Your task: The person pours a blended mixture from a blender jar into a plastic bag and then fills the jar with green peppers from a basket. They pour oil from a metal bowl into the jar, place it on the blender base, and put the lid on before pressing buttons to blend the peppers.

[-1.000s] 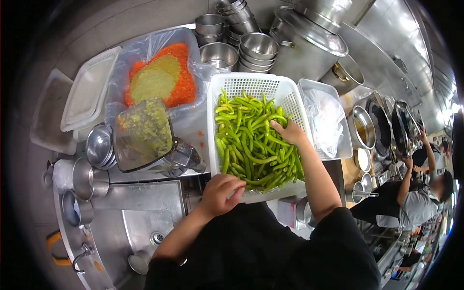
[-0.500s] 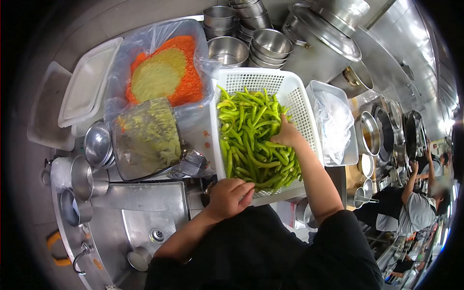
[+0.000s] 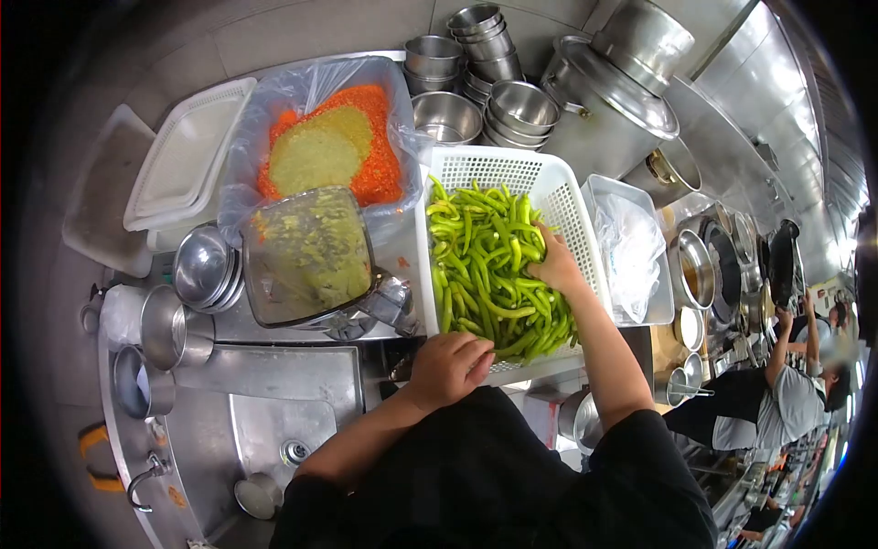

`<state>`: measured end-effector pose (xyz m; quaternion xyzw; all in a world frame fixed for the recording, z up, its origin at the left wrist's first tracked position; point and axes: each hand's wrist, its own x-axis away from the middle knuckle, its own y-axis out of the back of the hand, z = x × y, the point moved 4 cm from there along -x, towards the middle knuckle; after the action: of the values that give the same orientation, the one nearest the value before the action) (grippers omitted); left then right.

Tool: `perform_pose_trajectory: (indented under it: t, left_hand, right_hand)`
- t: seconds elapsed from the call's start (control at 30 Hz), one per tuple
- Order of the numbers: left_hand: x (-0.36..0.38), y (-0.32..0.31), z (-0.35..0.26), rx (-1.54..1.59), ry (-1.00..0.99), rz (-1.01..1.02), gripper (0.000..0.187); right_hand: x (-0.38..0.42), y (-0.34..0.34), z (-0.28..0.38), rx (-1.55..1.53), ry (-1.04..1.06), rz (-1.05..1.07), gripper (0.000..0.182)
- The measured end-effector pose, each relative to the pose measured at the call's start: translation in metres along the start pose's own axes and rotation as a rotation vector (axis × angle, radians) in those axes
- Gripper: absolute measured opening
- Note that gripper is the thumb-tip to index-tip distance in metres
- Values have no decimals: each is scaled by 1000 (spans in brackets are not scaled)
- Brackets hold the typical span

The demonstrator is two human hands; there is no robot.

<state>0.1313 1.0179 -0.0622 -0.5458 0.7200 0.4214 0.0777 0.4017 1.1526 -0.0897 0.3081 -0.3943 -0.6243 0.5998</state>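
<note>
Long green peppers (image 3: 494, 274) lie piled in a white perforated basket (image 3: 572, 197) in front of me. My right hand (image 3: 557, 265) reaches into the right side of the pile, its fingers spread on the peppers, fingertips partly hidden. At the basket's near left corner, my left hand (image 3: 450, 368) rests with fingers curled by the rim; what is under its fingertips is hidden.
Left of the basket are a lined tub (image 3: 402, 110) of red and yellow-green paste and a smeared blender jar (image 3: 311, 256). Steel bowls (image 3: 521, 108) stand behind, a sink (image 3: 274, 425) at near left, a bagged tray (image 3: 629, 252) at right. Another person (image 3: 777, 393) works far right.
The view has shifted slightly, so the basket and tub appear lower and further right. My right hand's fingers are more spread over the peppers. My left hand stays by the near corner.
</note>
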Motion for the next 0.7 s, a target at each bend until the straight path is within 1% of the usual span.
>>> perform_pose_trajectory:
  t: [0.07,0.1,0.17,0.2,0.23,0.27,0.3,0.33,0.4,0.47,0.53,0.57,0.6,0.63,0.7]
  left_hand:
    - [-1,3,1,145,24,4,17]
    - [-2,8,-1,137,19,2,17]
    - [-3,19,-3,350,143,53,19]
    - [-3,27,-8,341,144,51,19]
    - [-4,38,-17,366,107,50,20]
    - [-5,51,-25,390,71,48,22]
    - [-6,65,-31,367,42,38,25]
    - [-5,81,-34,327,16,-7,26]
    - [-1,116,-36,356,15,-123,24]
    - [7,155,-31,234,36,-268,22]
    - [18,186,-16,291,98,-488,18]
    - [21,197,-12,283,99,-501,18]
    - [25,210,-6,332,154,-599,17]
    - [29,220,0,381,209,-697,17]
    - [36,230,10,377,226,-737,17]
  right_hand:
    - [4,12,2,-67,49,-22,87]
    - [7,20,4,-71,87,-108,79]
    - [5,36,6,-40,126,-122,80]
    - [4,44,8,-3,158,-131,81]
    - [3,54,13,-44,184,-135,76]
    - [3,64,19,-48,190,-133,76]
    - [3,76,27,-117,188,-115,75]
    - [2,85,33,-185,188,-95,73]
    - [-2,106,45,-161,230,-107,70]
    - [4,133,80,-298,292,29,68]
    - [5,156,109,-344,334,85,68]
    - [7,166,126,-391,361,131,67]
    - [13,176,150,-444,422,174,69]
    - [16,185,173,-397,454,187,69]
    - [22,198,222,-316,522,231,71]
